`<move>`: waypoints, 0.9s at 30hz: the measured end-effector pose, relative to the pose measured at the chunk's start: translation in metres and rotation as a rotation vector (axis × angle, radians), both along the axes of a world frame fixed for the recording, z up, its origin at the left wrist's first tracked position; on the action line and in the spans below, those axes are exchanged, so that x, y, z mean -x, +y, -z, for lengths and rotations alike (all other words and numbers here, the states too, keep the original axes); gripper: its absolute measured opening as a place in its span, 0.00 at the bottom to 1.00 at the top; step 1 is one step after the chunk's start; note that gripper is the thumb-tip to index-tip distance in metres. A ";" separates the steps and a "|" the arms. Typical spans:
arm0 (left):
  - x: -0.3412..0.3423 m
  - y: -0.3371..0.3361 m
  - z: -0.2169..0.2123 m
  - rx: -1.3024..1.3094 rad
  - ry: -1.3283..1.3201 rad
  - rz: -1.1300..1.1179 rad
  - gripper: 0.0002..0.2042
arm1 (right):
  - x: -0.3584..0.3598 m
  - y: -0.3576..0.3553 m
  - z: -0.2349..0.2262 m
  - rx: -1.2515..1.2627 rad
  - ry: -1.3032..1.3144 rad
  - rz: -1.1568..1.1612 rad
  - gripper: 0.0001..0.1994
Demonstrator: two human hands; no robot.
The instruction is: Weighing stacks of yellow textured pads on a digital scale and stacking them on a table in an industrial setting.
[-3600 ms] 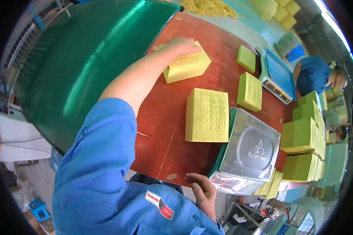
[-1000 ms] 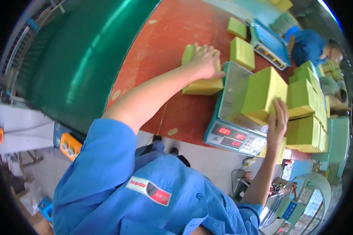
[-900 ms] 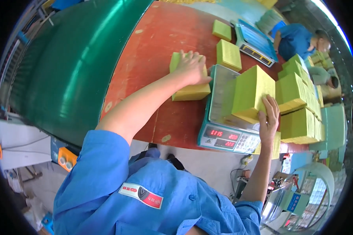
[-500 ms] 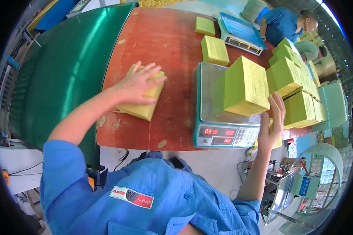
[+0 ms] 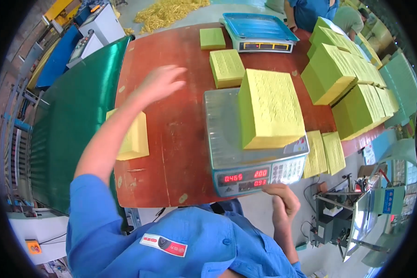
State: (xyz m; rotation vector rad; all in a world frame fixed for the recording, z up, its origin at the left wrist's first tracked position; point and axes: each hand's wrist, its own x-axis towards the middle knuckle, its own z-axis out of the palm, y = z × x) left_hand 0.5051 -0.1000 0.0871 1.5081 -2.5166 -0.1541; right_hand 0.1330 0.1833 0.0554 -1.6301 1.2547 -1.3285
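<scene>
1. 2 bare hands were in view, with directions read from the middle of the view: the left hand [image 5: 161,85] at 10 o'clock, the right hand [image 5: 282,201] at 4 o'clock.
2. The left hand hung over bare red table [image 5: 176,129], its fingers stretched out, slightly apart and holding nothing.
3. The right hand was just beside the lit front of the near scale [image 5: 224,125], its fingers curled in; whether they touched it or gripped anything, I cannot tell.
4. The large yellow block [image 5: 273,109] stood on the near scale, toward the pan's 3 o'clock side, apart from both hands.
5. A second yellow block [image 5: 135,136] lay at 9 o'clock, partly hidden under the left forearm, by the edge of the green surface [image 5: 78,153].
6. From the near scale, a smaller block [image 5: 227,67] and a thin block [image 5: 212,38] lay at 11 o'clock, and a scale with a blue tray [image 5: 259,25] stood at 12 o'clock.
7. Rows of yellow stacks [image 5: 333,74] filled the table's 2 o'clock side; beyond the blue tray, at 1 o'clock, was a co-worker in blue [image 5: 312,14].
</scene>
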 end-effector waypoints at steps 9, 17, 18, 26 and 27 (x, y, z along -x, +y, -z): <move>0.181 -0.145 0.082 -0.167 -0.259 0.063 0.23 | 0.071 -0.010 0.001 -0.011 -0.113 0.196 0.12; 0.093 -0.142 0.110 -0.111 -0.212 -0.007 0.19 | 0.106 -0.053 0.016 -0.073 -0.343 0.150 0.16; 0.076 -0.130 0.112 -0.128 -0.226 -0.043 0.19 | 0.108 -0.056 0.017 -0.093 -0.356 0.115 0.16; -0.013 0.010 0.127 0.048 -0.090 -0.223 0.14 | 0.081 -0.049 0.013 -0.041 -0.362 -0.061 0.15; -0.016 0.027 0.128 0.081 -0.098 -0.240 0.14 | 0.071 -0.043 0.012 -0.048 -0.378 -0.103 0.15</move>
